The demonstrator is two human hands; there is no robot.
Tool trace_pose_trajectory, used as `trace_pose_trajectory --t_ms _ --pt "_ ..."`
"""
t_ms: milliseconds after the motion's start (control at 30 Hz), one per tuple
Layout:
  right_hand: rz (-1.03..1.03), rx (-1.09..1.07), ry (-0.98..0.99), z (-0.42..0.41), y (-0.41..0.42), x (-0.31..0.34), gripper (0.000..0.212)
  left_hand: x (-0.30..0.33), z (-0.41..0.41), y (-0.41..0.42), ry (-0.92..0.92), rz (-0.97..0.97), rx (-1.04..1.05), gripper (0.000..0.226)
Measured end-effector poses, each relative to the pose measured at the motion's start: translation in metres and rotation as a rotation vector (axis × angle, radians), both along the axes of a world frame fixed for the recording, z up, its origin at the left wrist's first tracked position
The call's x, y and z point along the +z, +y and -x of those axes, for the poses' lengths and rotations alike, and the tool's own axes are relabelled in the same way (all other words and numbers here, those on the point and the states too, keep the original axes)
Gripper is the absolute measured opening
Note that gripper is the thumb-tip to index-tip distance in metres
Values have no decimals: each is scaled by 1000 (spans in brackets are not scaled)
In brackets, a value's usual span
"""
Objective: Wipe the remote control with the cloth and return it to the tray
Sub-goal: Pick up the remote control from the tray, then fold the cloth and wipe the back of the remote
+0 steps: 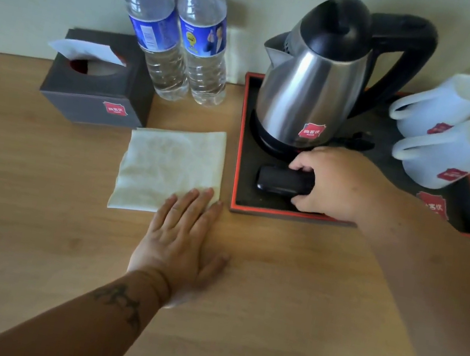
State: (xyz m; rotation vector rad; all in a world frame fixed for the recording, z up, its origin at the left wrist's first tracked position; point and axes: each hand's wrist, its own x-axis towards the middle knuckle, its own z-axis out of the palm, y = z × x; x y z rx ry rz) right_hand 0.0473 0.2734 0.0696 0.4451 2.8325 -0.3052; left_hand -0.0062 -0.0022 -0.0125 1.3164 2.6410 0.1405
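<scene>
On the tray (pixel 246 136), right hand (pixel 331 184) fingers (pixel 300 166) clasp one remote control (pixel 283 180); left hand (pixel 181 240) flat, touching one cloth (pixel 166 166).

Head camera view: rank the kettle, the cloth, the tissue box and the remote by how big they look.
1. kettle
2. cloth and tissue box: look alike, unranked
3. remote control, partly covered by the right hand

On the table (pixel 269 294) a tray (pixel 253 209) sits to the right, a cloth (pixel 166 166) just left of it. In the tray, the remote (pixel 280 179) lies at the front, the kettle (pixel 308 90) behind it, two cups (pixel 442 133) to the right. Behind the cloth stand two bottles (pixel 185 43), with a tissue box (pixel 96 84) left of them.
</scene>
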Motion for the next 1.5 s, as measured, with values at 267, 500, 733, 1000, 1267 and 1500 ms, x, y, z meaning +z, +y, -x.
trace_pose_trajectory --t_ms 267,500,733,1000,1267,1500 --pt "68 -10 95 -23 -97 32 41 10 -3 -30 -92 -127 121 87" --pt "155 135 37 -7 -191 -4 34 9 29 -149 -42 -44 163 94" --pt "198 184 37 22 -229 -29 38 4 35 -156 -54 -15 105 97" --pt "198 110 106 56 -206 -17 62 7 36 -157 -45 -9 86 70" --pt "-30 205 222 95 -192 -46 26 3 39 -158 -68 -41 89 64" --pt "40 97 614 52 -205 -15 23 6 39 -156 -66 -33 84 65"
